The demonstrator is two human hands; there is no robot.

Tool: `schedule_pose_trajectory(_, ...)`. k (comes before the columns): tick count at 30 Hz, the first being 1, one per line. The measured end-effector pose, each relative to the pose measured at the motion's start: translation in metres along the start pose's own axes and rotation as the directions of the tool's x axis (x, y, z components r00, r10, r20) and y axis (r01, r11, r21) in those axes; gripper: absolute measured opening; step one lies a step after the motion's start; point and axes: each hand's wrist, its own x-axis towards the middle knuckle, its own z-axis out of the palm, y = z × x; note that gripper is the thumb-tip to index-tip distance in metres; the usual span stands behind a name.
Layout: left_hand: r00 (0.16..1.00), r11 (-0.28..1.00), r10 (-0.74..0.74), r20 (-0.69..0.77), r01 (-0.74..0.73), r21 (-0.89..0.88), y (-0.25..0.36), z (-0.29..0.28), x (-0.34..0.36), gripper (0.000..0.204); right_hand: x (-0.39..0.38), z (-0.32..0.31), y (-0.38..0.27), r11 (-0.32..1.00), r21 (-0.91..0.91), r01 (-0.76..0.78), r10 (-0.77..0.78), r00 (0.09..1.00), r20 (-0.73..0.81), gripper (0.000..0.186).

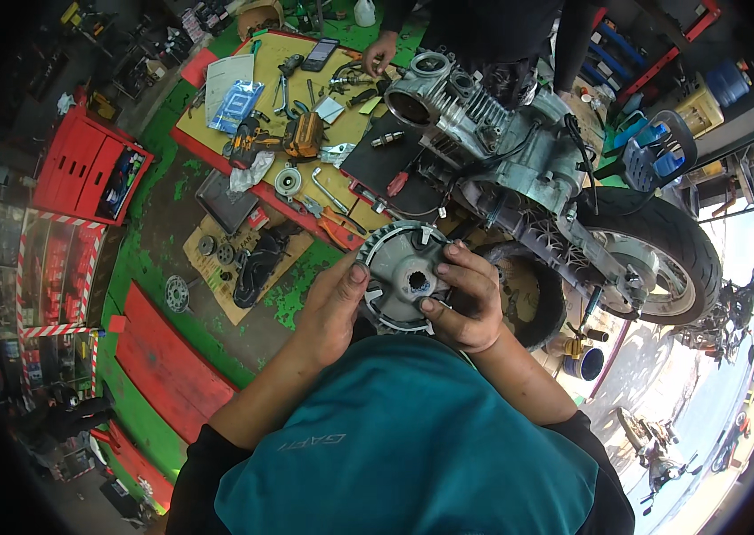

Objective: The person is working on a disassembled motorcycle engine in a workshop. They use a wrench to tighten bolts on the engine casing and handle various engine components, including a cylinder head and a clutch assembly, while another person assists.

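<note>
I grip a round grey metal pulley plate (405,255) between both hands; it has a toothed rim and a splined hole in its raised hub. My left hand (334,308) holds its left side, thumb on the rim. My right hand (468,294) holds the right side, fingers curled on the rim and a digit against the hub. Below them is my teal shirt. Just beyond stands an opened engine (502,156) joined to a motorcycle rear wheel (698,259), with a dark round basin (548,316) under it.
A yellow-topped bench (270,71) holds cordless drills (301,134), wrenches and a phone. A co-worker's hand (379,52) rests at its far side. Cardboard (252,303) with parts lies on the floor by a tray (225,209). A red tool cabinet (74,174) stands left; motorcycles stand right.
</note>
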Motion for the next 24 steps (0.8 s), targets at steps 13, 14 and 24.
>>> schedule_pose_trajectory(13, 0.995, 0.993, 0.002, 0.103, -0.014, 0.118, 0.001, 0.005, 0.014, 0.070, -0.010, -0.012, 0.005, 0.994, 0.041, -0.099, 0.102, 0.992, -0.071, 0.043)
schedule_pose_trajectory(14, 0.995, 0.994, -0.007, 0.100, -0.005, 0.111, 0.000, 0.006, 0.015, 0.071, -0.010, -0.015, 0.004, 0.994, 0.027, -0.102, 0.104, 0.992, -0.066, 0.044)
schedule_pose_trajectory(24, 0.980, 0.985, -0.089, 0.179, 0.060, 0.160, -0.049, 0.001, 0.042, 0.048, -0.045, -0.037, 0.016, 0.926, -0.068, -0.371, 0.371, 0.929, -0.004, 0.056)
